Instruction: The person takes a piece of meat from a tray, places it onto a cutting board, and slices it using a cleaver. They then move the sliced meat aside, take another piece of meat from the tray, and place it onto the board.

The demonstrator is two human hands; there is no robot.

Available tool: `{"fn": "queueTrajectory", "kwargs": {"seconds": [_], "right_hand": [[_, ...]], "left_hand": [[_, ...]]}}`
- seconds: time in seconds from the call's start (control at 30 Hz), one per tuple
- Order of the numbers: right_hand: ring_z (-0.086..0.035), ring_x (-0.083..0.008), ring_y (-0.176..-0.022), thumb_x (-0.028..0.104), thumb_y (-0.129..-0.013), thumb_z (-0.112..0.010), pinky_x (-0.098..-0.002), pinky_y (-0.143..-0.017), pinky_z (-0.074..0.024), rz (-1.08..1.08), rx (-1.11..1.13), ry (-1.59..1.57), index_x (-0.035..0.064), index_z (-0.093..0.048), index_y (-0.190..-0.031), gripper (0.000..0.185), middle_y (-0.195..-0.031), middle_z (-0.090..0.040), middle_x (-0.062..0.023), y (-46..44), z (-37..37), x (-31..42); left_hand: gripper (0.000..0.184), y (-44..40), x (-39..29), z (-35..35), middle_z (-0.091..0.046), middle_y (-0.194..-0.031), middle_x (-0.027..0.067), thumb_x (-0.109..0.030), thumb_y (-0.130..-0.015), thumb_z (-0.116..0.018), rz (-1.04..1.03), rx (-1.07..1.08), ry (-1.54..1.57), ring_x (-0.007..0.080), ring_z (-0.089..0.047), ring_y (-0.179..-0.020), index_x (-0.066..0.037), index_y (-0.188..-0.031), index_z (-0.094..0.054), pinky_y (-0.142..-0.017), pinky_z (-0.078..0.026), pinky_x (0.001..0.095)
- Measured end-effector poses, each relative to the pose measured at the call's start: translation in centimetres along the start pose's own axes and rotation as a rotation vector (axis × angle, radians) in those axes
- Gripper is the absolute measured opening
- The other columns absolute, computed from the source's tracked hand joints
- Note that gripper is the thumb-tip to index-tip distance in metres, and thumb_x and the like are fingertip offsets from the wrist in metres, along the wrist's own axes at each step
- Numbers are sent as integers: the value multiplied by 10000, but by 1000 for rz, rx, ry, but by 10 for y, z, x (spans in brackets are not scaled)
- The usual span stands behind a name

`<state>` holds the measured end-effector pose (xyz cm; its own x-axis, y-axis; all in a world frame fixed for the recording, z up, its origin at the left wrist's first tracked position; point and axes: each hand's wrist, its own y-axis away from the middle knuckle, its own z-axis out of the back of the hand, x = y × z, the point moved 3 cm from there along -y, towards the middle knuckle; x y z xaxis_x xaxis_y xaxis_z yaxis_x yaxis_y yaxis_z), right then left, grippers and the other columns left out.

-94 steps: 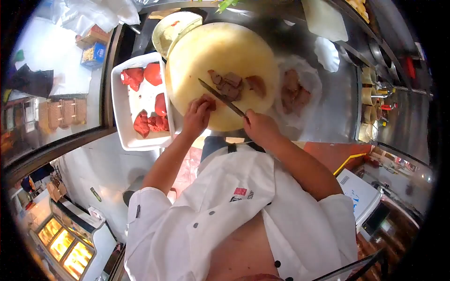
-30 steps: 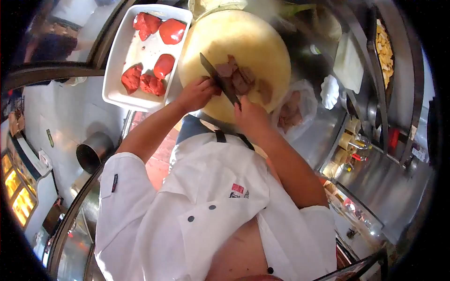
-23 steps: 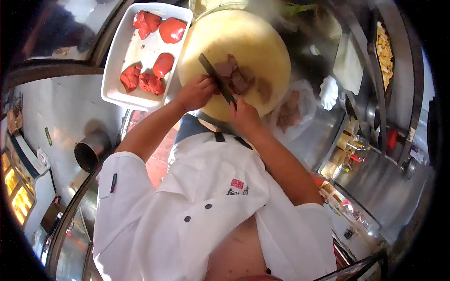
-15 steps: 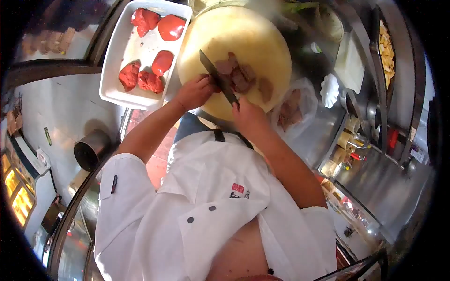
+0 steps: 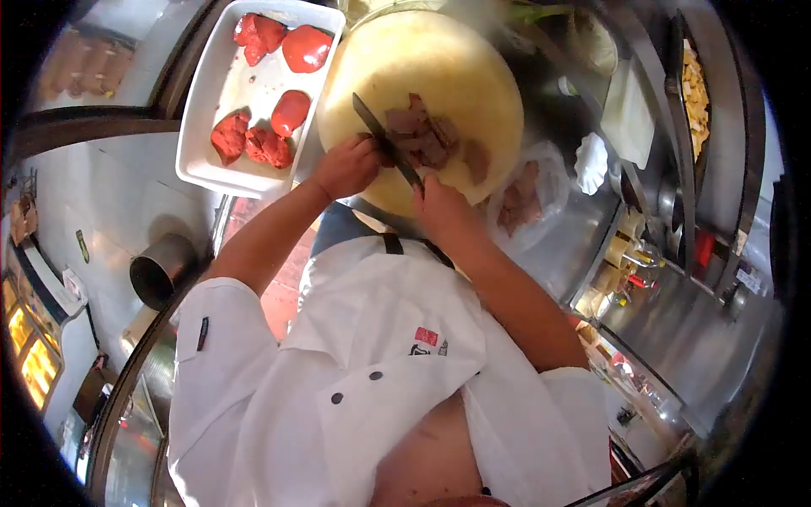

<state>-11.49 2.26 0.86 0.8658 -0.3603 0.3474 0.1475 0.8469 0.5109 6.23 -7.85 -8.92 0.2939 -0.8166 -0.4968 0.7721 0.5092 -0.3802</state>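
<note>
Head view: above the left hand (image 5: pixel 351 165) and right hand (image 5: pixel 440 204) — facing forward and down
Camera range: near — wide-angled

On the steel worktop (image 5: pixel 583 215), a round cutting board (image 5: pixel 473 59) sits at the near edge, bearing cut brown meat pieces (image 5: pixel 429 142). A white tray (image 5: pixel 225 82) stands just left of the board, reaching the same edge. To the board's right, near that edge, rests a translucent plastic bag (image 5: pixel 554 180). A white scalloped dish (image 5: pixel 591 163) lies farther right, with a pale slab (image 5: pixel 630 127) beyond it toward the far edge. A pale container (image 5: pixel 361 10) stands behind the board, partly out of view.
</note>
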Motion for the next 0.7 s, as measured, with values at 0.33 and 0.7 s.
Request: {"fn": "queueTrajectory", "kwargs": {"seconds": [0.33, 0.7], "right_hand": [[-673, -496, -815, 301, -1028, -527, -597, -750, -524, 13, 13, 20, 15, -540, -1085, 292, -857, -695, -285, 10, 29, 21], [-683, -496, -901, 332, -1028, -512, -593, -820, -535, -3, 49, 29, -7, -541, -1123, 353, -947, -702, -308, 6, 15, 13]], "left_hand": [[226, 4, 3, -4, -618, -1141, 122, -140, -832, -679, -26, -17, -16, 333, -589, -1101, -63, -1044, -672, -907, -543, 419], [328, 13, 11, -17, -609, -1169, 148, -134, -799, -718, -49, 21, -25, 382, -598, -1124, -36, -1109, -672, -924, -563, 439]]}}
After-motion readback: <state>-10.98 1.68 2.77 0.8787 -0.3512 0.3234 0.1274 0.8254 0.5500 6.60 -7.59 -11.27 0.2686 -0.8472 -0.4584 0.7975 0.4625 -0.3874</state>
